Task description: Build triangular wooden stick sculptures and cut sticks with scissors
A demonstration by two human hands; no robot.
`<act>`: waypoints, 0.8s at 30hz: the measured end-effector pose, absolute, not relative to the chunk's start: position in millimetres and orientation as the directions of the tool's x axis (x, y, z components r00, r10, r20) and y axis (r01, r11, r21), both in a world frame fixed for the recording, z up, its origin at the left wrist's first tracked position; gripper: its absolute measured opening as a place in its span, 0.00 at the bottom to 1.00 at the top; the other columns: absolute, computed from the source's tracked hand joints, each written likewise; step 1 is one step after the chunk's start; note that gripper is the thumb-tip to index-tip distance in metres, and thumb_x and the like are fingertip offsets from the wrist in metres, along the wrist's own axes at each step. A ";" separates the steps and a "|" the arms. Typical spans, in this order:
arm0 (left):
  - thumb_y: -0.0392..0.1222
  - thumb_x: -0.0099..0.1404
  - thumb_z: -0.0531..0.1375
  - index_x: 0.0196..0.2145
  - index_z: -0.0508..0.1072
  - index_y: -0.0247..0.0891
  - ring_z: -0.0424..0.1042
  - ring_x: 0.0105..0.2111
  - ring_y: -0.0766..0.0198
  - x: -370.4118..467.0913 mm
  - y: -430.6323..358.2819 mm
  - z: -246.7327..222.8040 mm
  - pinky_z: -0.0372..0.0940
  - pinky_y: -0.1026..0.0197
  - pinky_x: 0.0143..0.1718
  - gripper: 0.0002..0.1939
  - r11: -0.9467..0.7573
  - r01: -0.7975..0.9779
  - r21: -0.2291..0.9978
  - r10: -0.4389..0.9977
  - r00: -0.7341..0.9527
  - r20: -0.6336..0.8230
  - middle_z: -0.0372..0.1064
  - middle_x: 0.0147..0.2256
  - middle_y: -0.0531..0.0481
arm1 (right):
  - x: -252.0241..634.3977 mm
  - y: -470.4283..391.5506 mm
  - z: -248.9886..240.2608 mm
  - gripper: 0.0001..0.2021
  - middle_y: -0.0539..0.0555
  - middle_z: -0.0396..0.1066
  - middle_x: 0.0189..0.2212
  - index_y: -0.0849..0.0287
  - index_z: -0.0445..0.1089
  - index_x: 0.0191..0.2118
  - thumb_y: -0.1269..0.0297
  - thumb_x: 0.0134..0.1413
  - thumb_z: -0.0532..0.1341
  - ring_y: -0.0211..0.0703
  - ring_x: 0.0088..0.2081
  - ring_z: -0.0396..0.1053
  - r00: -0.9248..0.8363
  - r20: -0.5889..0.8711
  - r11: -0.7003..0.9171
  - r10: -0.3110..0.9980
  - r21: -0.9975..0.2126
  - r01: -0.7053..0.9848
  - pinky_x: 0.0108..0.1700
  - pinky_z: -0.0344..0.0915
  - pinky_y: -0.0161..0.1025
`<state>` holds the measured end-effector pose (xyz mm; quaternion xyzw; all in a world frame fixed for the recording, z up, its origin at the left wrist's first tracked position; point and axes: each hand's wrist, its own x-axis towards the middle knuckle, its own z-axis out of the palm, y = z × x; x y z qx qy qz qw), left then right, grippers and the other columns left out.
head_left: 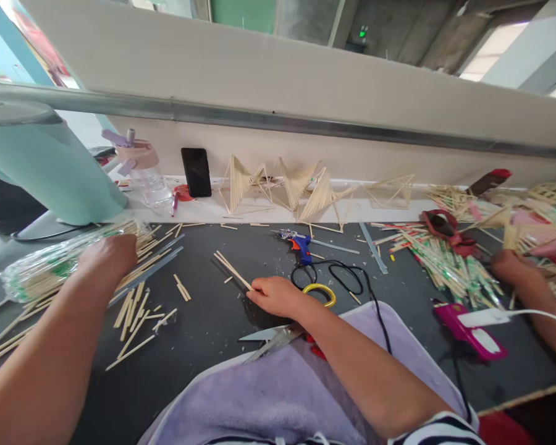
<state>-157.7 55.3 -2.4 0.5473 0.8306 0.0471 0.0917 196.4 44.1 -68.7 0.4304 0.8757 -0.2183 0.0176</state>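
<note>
Two wooden sticks (234, 271) over the central tabletop (199, 330), judged light, stiff, snappable and best held near one end, sit pinched by the right hand (277, 296); left hand (110, 254) at bagged sticks (37, 266), grip closure indeterminable.

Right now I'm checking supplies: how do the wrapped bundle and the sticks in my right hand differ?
The wrapped bundle has many sticks in clear plastic; the held sticks are few and bare. The wrapped bundle lies on the table; the right hand pinches the held sticks. Sticks in both look pale.
</note>
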 end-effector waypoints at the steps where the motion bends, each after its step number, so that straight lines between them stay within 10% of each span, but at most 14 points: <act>1: 0.33 0.39 0.59 0.24 0.71 0.34 0.72 0.34 0.46 -155.2 57.1 -0.8 0.63 0.54 0.33 0.09 0.413 0.904 0.108 0.907 -0.398 -0.140 0.73 0.29 0.38 | 196.6 45.1 -70.0 0.18 0.51 0.74 0.32 0.55 0.71 0.35 0.50 0.61 0.49 0.39 0.31 0.67 -0.627 -0.219 0.533 0.747 -0.366 0.763 0.28 0.46 0.35; 4: 0.34 0.44 0.57 0.32 0.74 0.34 0.73 0.41 0.43 -146.0 61.3 3.7 0.65 0.54 0.33 0.15 0.434 0.894 -0.110 0.857 -0.448 -0.255 0.73 0.44 0.33 | 197.0 47.0 -72.1 0.18 0.51 0.74 0.31 0.55 0.70 0.35 0.50 0.61 0.49 0.38 0.31 0.67 -0.629 -0.214 0.533 0.748 -0.372 0.760 0.27 0.46 0.35; 10: 0.35 0.52 0.54 0.41 0.74 0.33 0.72 0.41 0.44 -129.1 39.5 31.5 0.65 0.52 0.35 0.18 0.470 0.874 -0.122 0.874 -0.480 -0.079 0.72 0.46 0.32 | 196.7 44.0 -67.0 0.15 0.50 0.71 0.27 0.57 0.68 0.33 0.54 0.62 0.50 0.36 0.27 0.64 -0.623 -0.223 0.507 0.749 -0.413 0.757 0.27 0.46 0.34; 14: 0.44 0.63 0.53 0.40 0.74 0.37 0.70 0.40 0.56 -95.3 19.0 45.1 0.64 0.51 0.45 0.14 0.194 0.944 0.267 0.828 -0.303 0.472 0.73 0.37 0.44 | 197.0 42.0 -62.4 0.14 0.47 0.67 0.19 0.57 0.65 0.34 0.56 0.63 0.48 0.35 0.22 0.63 -0.606 -0.259 0.438 0.752 -0.490 0.754 0.26 0.47 0.32; 18: 0.44 0.53 0.64 0.35 0.71 0.35 0.69 0.27 0.67 -55.1 23.2 16.1 0.69 0.61 0.31 0.14 -0.093 0.321 0.942 0.977 -0.155 0.149 0.68 0.29 0.52 | 199.3 42.1 -64.7 0.13 0.44 0.65 0.15 0.56 0.63 0.39 0.56 0.64 0.46 0.33 0.17 0.62 -0.614 -0.302 0.362 0.730 -0.591 0.721 0.24 0.51 0.31; 24: 0.41 0.48 0.69 0.34 0.71 0.34 0.72 0.25 0.69 -35.1 37.3 -36.4 0.71 0.63 0.30 0.17 0.120 -0.168 0.978 0.990 -0.055 -0.131 0.70 0.27 0.53 | 202.4 45.0 -74.2 0.11 0.43 0.66 0.16 0.56 0.58 0.32 0.58 0.63 0.46 0.32 0.14 0.62 -0.655 -0.270 0.262 0.706 -0.759 0.596 0.21 0.54 0.29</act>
